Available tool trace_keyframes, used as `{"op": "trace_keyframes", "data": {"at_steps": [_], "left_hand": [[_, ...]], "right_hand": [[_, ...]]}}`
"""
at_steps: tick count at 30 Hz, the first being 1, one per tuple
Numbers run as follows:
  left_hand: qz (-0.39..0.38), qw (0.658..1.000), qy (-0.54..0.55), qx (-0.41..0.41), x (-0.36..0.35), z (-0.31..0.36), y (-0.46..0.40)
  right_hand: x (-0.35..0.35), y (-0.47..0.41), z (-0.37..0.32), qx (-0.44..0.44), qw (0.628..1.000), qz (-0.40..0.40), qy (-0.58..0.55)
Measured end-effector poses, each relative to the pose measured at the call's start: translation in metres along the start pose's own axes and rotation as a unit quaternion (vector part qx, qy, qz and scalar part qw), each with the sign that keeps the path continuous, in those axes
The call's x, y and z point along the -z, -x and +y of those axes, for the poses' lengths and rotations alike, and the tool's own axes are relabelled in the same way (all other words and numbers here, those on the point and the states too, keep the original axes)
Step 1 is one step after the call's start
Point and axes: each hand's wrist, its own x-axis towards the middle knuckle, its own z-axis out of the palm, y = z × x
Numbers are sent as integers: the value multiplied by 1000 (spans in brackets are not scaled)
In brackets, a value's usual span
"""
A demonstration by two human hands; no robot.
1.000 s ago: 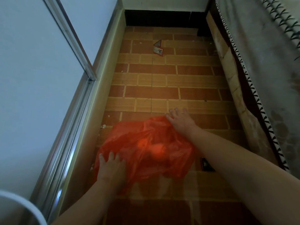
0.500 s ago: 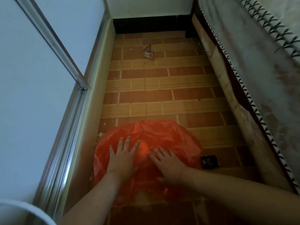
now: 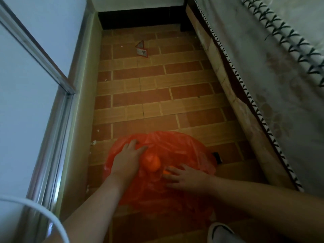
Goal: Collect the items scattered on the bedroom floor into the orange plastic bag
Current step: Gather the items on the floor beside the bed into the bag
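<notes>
The orange plastic bag (image 3: 175, 148) lies spread on the brick-patterned floor near me. A rounded lump (image 3: 151, 161) bulges under its film in the middle. My left hand (image 3: 127, 159) rests flat on the bag's left side, fingers straight and pointing away from me. My right hand (image 3: 185, 178) lies flat on the bag to the right of the lump, fingers spread toward the left. A small dark item (image 3: 217, 157) sits on the floor at the bag's right edge. Far down the floor lies a folded paper scrap (image 3: 142, 50).
A bed with patterned bedding (image 3: 263, 85) runs along the right. A sliding-door frame (image 3: 57, 106) borders the left. A dark skirting (image 3: 140, 18) closes the far end. A white shoe (image 3: 219, 230) shows at the bottom right, a white rim (image 3: 35, 211) at the bottom left.
Both hands moved inward onto the middle of the bag and now lie flat beside the lump. The view shifted forward slightly.
</notes>
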Motion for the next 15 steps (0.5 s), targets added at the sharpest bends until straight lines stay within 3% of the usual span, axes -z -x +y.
{"op": "trace_keyframes", "data": {"at_steps": [4, 11, 15], "left_hand": [[-30, 998, -59, -17, -5, 4, 3], [-53, 995, -71, 42, -12, 5, -1], [-35, 999, -21, 8, -15, 23, 7]], "right_hand": [[-18, 25, -14, 41, 998, -16, 42], [-25, 40, -46, 67, 996, -37, -47], [4, 33, -50, 36, 997, 68, -5]]}}
